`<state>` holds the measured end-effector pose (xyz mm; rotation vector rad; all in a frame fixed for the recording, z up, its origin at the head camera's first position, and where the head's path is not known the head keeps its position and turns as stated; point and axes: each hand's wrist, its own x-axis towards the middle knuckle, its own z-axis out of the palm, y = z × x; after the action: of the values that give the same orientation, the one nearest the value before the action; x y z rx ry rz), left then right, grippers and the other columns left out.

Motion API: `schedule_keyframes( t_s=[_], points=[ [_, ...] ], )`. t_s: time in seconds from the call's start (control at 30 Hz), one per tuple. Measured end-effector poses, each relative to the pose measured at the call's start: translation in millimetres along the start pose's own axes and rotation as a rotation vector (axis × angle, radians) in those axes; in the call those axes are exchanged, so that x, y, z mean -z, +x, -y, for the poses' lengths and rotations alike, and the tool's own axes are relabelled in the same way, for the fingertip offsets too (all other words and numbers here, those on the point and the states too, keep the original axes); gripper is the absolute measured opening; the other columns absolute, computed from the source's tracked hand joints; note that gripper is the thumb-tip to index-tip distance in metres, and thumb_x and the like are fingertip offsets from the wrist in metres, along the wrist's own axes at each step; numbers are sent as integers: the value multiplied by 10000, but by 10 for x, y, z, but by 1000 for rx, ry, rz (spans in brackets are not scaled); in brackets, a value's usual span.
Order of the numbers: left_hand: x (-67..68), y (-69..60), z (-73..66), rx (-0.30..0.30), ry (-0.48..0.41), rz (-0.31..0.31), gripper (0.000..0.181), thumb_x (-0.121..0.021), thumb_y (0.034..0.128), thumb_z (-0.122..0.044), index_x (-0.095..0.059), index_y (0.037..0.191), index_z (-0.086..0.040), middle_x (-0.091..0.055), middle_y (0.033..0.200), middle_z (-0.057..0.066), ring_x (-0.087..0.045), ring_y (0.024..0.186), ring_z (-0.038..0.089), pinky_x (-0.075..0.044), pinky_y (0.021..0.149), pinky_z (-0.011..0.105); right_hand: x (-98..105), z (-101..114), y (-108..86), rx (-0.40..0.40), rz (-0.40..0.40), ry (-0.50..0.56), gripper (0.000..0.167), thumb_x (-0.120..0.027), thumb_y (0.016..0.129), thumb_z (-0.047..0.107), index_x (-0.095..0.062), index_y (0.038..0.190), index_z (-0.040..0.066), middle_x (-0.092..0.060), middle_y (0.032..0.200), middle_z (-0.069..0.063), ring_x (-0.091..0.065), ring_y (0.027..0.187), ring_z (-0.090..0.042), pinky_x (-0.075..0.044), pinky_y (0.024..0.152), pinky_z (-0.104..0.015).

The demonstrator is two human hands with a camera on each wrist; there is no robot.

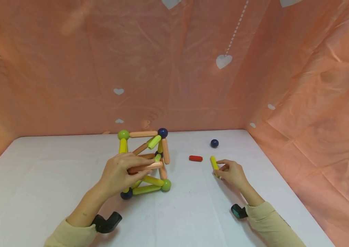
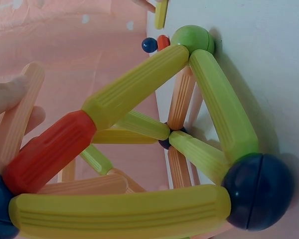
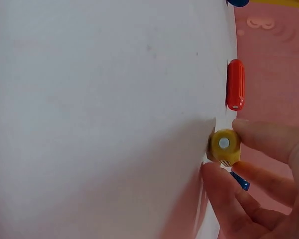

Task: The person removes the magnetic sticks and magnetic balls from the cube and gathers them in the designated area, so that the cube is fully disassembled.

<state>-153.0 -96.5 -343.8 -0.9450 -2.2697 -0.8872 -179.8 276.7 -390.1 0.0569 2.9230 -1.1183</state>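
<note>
A frame of magnetic sticks and balls stands left of centre on the table, with a green ball (image 1: 123, 134) and a blue ball (image 1: 162, 132) at its top. My left hand (image 1: 120, 171) pinches a peach stick (image 1: 146, 167) at the frame's near side. In the left wrist view this peach stick (image 2: 20, 114) meets a blue ball (image 2: 0, 209), beside a short red stick (image 2: 52, 149). To the right, my right hand (image 1: 232, 174) pinches a yellow stick (image 1: 213, 162) between thumb and fingers. The right wrist view shows the yellow stick (image 3: 225, 145) end-on, with its round metal tip.
A short red stick (image 1: 195, 158) lies between the frame and my right hand. Farther back sits a loose blue ball (image 1: 214, 143). The white-covered table (image 1: 180, 219) is bordered by an orange cloth (image 1: 193, 85) with pale hearts at the back and sides.
</note>
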Motion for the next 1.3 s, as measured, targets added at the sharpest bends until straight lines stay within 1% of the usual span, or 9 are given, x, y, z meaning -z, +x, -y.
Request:
schedule_keyframes(
  t_s=[0.2,0.43,0.57,0.67,0.8,0.87,1.0,1.17,1.3],
  points=[
    [20,-1,6,18,24,-2,280,-856,694,-186,-779,961,-161,-751,910,-58,-610,710,72,-455,597,225,-2,2,15,-1,5,-41,466,-737,830,161,-588,1220,-44,-657,931,-141,-625,779,-197,-546,570,-247],
    [30,4,30,1,12,-20,302,-865,675,-178,-775,964,-171,-746,892,-69,-537,652,36,-411,559,209,-4,67,28,71,-67,-126,451,-706,852,205,-596,1214,-41,-654,1056,-205,-633,949,-325,-550,802,-433],
    [32,8,48,-22,17,-45,315,-859,694,-224,-769,991,-168,-742,888,-67,-530,646,30,-402,549,209,-44,155,41,172,-177,-49,405,-704,853,152,-612,1192,-48,-630,1095,-239,-622,981,-349,-552,823,-436],
    [28,10,57,-37,17,-64,335,-776,788,-410,-765,1008,-158,-742,894,-62,-542,662,30,-412,558,211,-90,244,27,222,-227,55,361,-712,847,114,-631,1166,-35,-642,1092,-215,-624,989,-322,-560,794,-356],
    [20,5,62,-44,8,-78,510,-557,861,-590,-763,1016,-150,-741,903,-62,-542,673,36,-413,563,213,-174,384,-14,269,-225,169,335,-726,843,111,-647,1147,-4,-667,1098,-157,-627,991,-285,-539,771,-257],
    [18,2,63,-43,10,-82,537,-525,864,-609,-762,1018,-152,-741,908,-62,-542,676,37,-415,565,213,-206,492,-55,293,-212,205,330,-725,844,96,-644,1146,-11,-670,1101,-165,-625,994,-299,-533,764,-243],
    [14,-7,61,-39,11,-74,500,-561,859,-592,-762,1010,-160,-740,915,-65,-543,688,41,-417,571,214,-308,562,-65,338,-196,244,309,-716,851,84,-649,1139,-9,-677,1065,-183,-627,992,-302,-521,733,-204],
    [-3,-11,49,-31,-4,-63,354,-769,790,-426,-760,1014,-151,-735,900,-71,-531,698,35,-412,581,217,-412,524,-54,370,-161,294,307,-698,860,64,-638,1147,-28,-674,1052,-212,-619,996,-341,-522,719,-211],
    [-12,-6,40,-14,-2,-55,326,-862,691,-254,-761,987,-161,-722,859,-79,-517,696,31,-406,588,220,-441,568,-76,399,-123,354,289,-693,865,55,-639,1135,-31,-686,1061,-213,-643,955,-219,-522,707,-196]
  ],
)
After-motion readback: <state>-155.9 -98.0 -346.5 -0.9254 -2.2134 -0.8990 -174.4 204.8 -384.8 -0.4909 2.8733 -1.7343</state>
